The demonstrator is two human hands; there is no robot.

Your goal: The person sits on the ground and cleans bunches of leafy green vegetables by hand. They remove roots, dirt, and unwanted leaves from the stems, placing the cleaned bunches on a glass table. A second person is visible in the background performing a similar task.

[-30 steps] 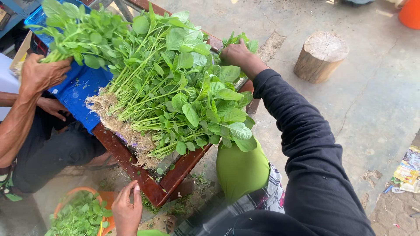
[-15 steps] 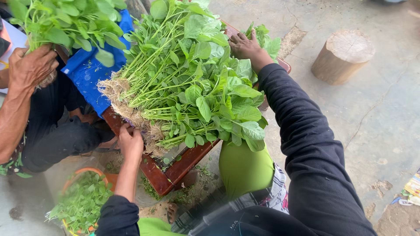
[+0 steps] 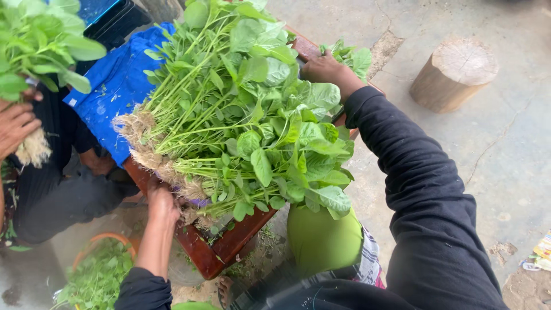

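A big pile of leafy green plants (image 3: pixel 247 109) with pale roots lies across a low red-brown wooden table (image 3: pixel 212 252). My left hand (image 3: pixel 163 204) presses on the root end (image 3: pixel 155 155) of the pile at the table's near edge. My right hand (image 3: pixel 327 69) rests on the leafy far side of the pile, fingers curled among the leaves. Both my arms wear dark sleeves. Whether either hand actually grips stems is hidden by the leaves.
A blue cloth (image 3: pixel 117 86) covers the table's left part. Another person sits at left, a hand (image 3: pixel 17 123) holding a separate rooted bunch (image 3: pixel 40 40). An orange basket of greens (image 3: pixel 97 272) stands below. A wooden stump (image 3: pixel 453 72) sits on the concrete floor at right.
My left hand has risen from beside the basket to the root end of the pile. The other person's bunch has shifted left and up. The view has moved closer.
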